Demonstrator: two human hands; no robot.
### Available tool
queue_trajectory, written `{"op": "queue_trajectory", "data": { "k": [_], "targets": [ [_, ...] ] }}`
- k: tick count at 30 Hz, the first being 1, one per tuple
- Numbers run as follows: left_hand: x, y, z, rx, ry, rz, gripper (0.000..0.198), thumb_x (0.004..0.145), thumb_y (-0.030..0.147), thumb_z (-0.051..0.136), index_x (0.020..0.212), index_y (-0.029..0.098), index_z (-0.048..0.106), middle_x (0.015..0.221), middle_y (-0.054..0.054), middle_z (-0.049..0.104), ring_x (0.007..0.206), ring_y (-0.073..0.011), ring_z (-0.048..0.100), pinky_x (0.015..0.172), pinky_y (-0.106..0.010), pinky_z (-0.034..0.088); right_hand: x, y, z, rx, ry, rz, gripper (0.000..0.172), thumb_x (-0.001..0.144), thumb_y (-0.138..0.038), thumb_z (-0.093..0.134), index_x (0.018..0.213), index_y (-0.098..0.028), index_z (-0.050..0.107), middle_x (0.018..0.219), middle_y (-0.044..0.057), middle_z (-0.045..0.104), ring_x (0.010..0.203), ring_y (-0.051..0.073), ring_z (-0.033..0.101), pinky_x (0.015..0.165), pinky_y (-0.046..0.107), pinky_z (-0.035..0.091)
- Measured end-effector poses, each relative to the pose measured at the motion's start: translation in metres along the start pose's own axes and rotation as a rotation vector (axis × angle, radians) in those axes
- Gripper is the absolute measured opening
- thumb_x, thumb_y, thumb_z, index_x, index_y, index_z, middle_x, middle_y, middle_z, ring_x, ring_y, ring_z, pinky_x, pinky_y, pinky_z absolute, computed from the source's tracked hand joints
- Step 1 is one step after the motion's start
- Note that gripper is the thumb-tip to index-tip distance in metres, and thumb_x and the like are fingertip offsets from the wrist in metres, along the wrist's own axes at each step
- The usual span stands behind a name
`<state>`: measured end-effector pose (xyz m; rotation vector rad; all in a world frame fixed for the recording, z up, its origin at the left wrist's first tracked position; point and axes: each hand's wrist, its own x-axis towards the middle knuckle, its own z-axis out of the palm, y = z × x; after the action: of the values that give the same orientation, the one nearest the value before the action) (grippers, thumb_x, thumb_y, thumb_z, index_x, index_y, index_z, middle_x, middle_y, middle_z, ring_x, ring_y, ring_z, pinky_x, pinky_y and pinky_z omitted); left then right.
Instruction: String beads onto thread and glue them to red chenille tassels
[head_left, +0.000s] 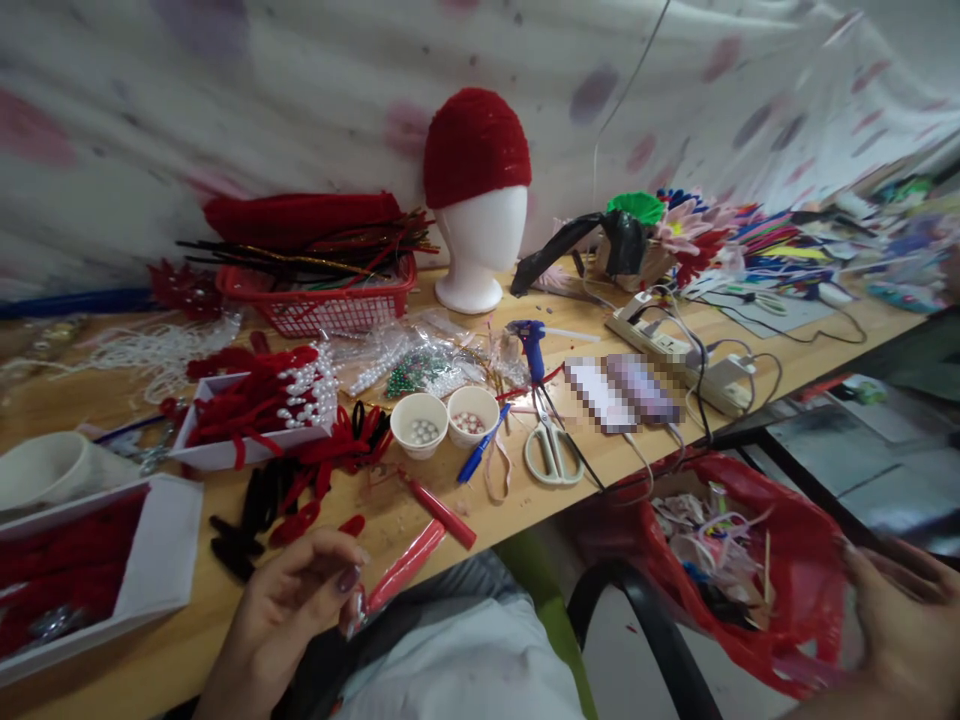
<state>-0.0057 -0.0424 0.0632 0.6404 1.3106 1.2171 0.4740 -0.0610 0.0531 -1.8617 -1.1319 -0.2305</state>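
Note:
My left hand (pixel 289 610) rests at the table's front edge with its fingers curled in. Its fingertips are at the near end of a red stick (pixel 405 565); whether they grip it is unclear. A second red stick (pixel 442 512) lies just beyond. My right hand (pixel 904 640) is low at the right, below the table edge, closed on the rim of a red plastic bag (pixel 802 590). The bag hangs open and holds scraps of ribbon and wire (pixel 709 545).
On the wooden table (pixel 525 500) are two paper cups of beads (pixel 420 424), white scissors (pixel 553 452), a blue glue gun (pixel 531 345), a power strip (pixel 660 345), a red basket (pixel 322 300), white trays of red trim (pixel 161 560) and a foam head with a red cap (pixel 476 215). A black chair arm (pixel 637 610) curves below.

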Motion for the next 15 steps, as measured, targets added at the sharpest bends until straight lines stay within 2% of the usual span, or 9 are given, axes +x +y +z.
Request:
{"op": "queue_trajectory", "data": {
  "k": [2,3,4,6,7,8,10,12,15],
  "targets": [
    [-0.001,0.002,0.0,-0.005,0.032,0.014,0.042,0.052,0.052,0.096,0.068,0.02,0.073,0.048,0.004,0.062,0.042,-0.0077,0.054,0.044,-0.015,0.044,0.003,-0.009,0.01,-0.142,0.127,0.125,0.02,0.082,-0.033,0.066,0.065,-0.029,0.055,0.054,-0.001,0.045,0.048,0.026,0.048,0.049,0.04,0.035],
    [-0.002,0.003,0.0,-0.011,0.045,0.019,0.042,0.051,0.051,0.096,0.068,0.02,0.073,0.049,0.004,0.062,0.042,-0.0075,0.054,0.044,-0.015,0.044,0.001,-0.017,0.016,-0.212,0.159,0.166,0.019,0.082,-0.034,0.065,0.065,-0.03,0.056,0.055,0.001,0.046,0.051,0.028,0.05,0.053,0.042,0.035],
    [-0.003,0.004,0.0,-0.013,0.057,0.023,0.042,0.051,0.051,0.096,0.068,0.02,0.073,0.049,0.004,0.063,0.042,-0.0073,0.054,0.044,-0.015,0.044,-0.003,-0.027,0.024,-0.239,0.161,0.157,0.017,0.083,-0.035,0.063,0.067,-0.03,0.059,0.057,0.002,0.048,0.057,0.03,0.053,0.058,0.043,0.036],
    [-0.004,0.005,0.0,0.0,0.069,0.038,0.042,0.051,0.053,0.096,0.07,0.021,0.075,0.05,0.003,0.063,0.044,-0.0077,0.055,0.045,-0.015,0.045,-0.016,-0.053,0.044,-0.115,0.104,0.044,0.015,0.088,-0.035,0.061,0.078,-0.026,0.067,0.065,0.005,0.057,0.067,0.031,0.059,0.064,0.043,0.04],
    [-0.005,0.005,-0.001,0.015,0.075,0.05,0.043,0.052,0.054,0.095,0.071,0.021,0.076,0.051,0.003,0.064,0.044,-0.0083,0.056,0.046,-0.015,0.046,-0.024,-0.066,0.057,-0.06,0.093,-0.005,0.018,0.089,-0.038,0.06,0.083,-0.023,0.069,0.067,0.006,0.059,0.065,0.028,0.059,0.062,0.04,0.041],
    [-0.006,0.006,-0.002,0.033,0.084,0.063,0.043,0.053,0.055,0.094,0.072,0.021,0.076,0.05,0.003,0.064,0.045,-0.0089,0.057,0.047,-0.016,0.047,-0.033,-0.08,0.07,-0.007,0.03,-0.046,0.025,0.094,-0.04,0.054,0.091,-0.022,0.072,0.069,0.005,0.062,0.063,0.025,0.059,0.061,0.038,0.044],
    [-0.008,0.006,-0.003,0.057,0.109,0.076,0.044,0.053,0.056,0.094,0.072,0.02,0.077,0.05,0.002,0.064,0.045,-0.0101,0.057,0.047,-0.017,0.049,-0.051,-0.105,0.097,0.136,-0.247,-0.198,0.027,0.097,-0.041,0.056,0.098,-0.021,0.075,0.077,0.005,0.069,0.065,0.023,0.064,0.063,0.036,0.05],
    [-0.009,0.007,-0.004,0.058,0.129,0.071,0.043,0.051,0.054,0.095,0.069,0.02,0.076,0.05,0.002,0.063,0.044,-0.0103,0.057,0.045,-0.018,0.048,-0.065,-0.122,0.123,0.199,-0.415,-0.337,0.019,0.09,-0.042,0.068,0.087,-0.026,0.078,0.097,0.007,0.074,0.091,0.026,0.068,0.082,0.039,0.053],
    [-0.01,0.007,-0.005,0.046,0.131,0.058,0.04,0.052,0.05,0.095,0.066,0.02,0.074,0.047,0.003,0.062,0.042,-0.0093,0.056,0.044,-0.016,0.046,-0.078,-0.134,0.152,0.145,-0.496,-0.468,0.014,0.093,-0.031,0.067,0.089,-0.026,0.08,0.132,0.014,0.065,0.127,0.036,0.051,0.101,0.054,0.042]
  ]
}}
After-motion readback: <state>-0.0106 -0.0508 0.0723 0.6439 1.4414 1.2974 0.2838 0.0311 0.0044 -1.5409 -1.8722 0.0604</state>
